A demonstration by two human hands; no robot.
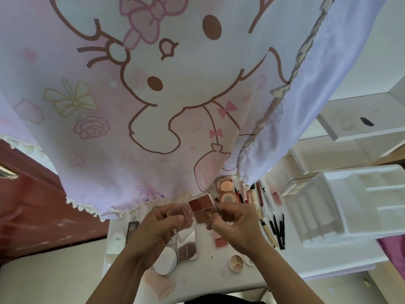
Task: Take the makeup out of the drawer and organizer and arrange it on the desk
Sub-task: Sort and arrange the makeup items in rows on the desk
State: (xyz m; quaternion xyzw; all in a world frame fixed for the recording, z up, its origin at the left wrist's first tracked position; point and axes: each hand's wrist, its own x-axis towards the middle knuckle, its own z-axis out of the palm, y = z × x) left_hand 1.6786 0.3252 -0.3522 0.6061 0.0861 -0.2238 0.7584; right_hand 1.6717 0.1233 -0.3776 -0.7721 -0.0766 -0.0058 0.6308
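Note:
I hold an open eyeshadow palette of red-brown pans above the white desk. My left hand grips its clear lid on the left. My right hand pinches the pan side on the right. Below my hands lie a white round compact, a mauve box and a round three-shade palette. Pencils and lip tubes lie in a row to the right. Two round blush compacts sit behind the palette.
A white plastic organizer stands at the right of the desk. An open white drawer holding a small black item juts out above it. A pink cartoon curtain hangs over the desk's back. A red cabinet stands at left.

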